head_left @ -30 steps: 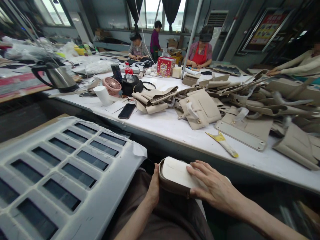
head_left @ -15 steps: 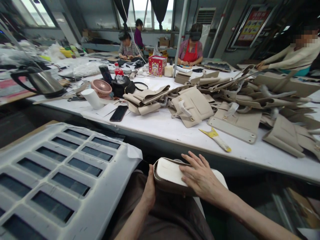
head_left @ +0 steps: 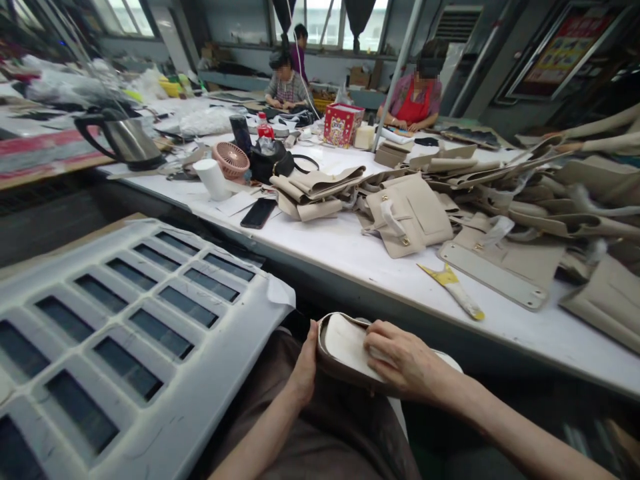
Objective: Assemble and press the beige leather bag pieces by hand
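On my lap rests an unfinished bag (head_left: pixel 336 365) with dark brownish sides and a white rounded panel (head_left: pixel 345 337) set inside its rim. My left hand (head_left: pixel 303 373) is closed around the bag's left end, thumb up along the rim. Across the panel lies my right hand (head_left: pixel 407 360), its fingers curled and pressed against the white surface and the bag's far edge. The fingertips are partly hidden. Part of a white piece shows beyond the right wrist.
A pale frame with dark rectangular slots (head_left: pixel 200 360) stands at my left. On the table (head_left: pixel 345 253) are beige bag pieces (head_left: pixel 410 210), a yellow-handled tool (head_left: pixel 455 291), a phone (head_left: pixel 259 213), a pink fan (head_left: pixel 231 160) and a kettle (head_left: pixel 133 140). Co-workers sit across.
The right hand's fingers, spread flat over the panel before, have curled in on it. My left hand keeps its hold on the end. The view has turned somewhat to the left.
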Demonstrator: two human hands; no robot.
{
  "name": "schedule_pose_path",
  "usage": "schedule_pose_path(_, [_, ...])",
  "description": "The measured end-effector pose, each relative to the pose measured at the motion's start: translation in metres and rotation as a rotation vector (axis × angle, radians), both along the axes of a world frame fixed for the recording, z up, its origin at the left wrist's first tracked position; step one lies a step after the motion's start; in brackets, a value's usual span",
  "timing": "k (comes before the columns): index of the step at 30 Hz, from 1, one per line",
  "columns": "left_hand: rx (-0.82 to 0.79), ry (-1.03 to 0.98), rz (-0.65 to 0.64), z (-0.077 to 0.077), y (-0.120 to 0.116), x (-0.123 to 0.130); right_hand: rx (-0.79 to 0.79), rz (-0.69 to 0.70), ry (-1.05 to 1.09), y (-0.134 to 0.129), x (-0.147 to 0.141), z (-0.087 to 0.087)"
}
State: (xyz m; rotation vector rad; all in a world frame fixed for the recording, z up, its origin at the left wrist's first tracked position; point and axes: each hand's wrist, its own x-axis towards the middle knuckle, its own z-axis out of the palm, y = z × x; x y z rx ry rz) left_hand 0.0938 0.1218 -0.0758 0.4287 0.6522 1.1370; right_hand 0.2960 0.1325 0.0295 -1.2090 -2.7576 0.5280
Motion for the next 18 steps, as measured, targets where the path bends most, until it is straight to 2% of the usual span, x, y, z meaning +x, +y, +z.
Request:
schedule_pose_path(6, [0.006, -0.008, 0.001, 0.004, -0.002, -0.003, 0.010, 0.032, -0.084, 0.000, -0.018, 0.010])
schedule_pose_path(9, [-0.002, -0.029, -0.001, -0.003, 0.000, -0.008, 0.038, -0.034, -0.068, -0.002, -0.026, 0.008])
schedule_pose_path(12, [-0.056, -0.002, 0.129, -0.028, 0.007, -0.015, 0.092, -0.137, -0.020, -0.003, -0.030, -0.002])
schedule_pose_path(14, [-0.112, 0.006, 0.190, -0.048, 0.011, -0.018, 0.128, -0.150, -0.011, -0.004, -0.031, -0.010])
schedule_pose_path(18, [-0.156, -0.020, 0.108, -0.079, 0.009, -0.017, 0.171, -0.104, 0.006, -0.003, -0.030, -0.020])
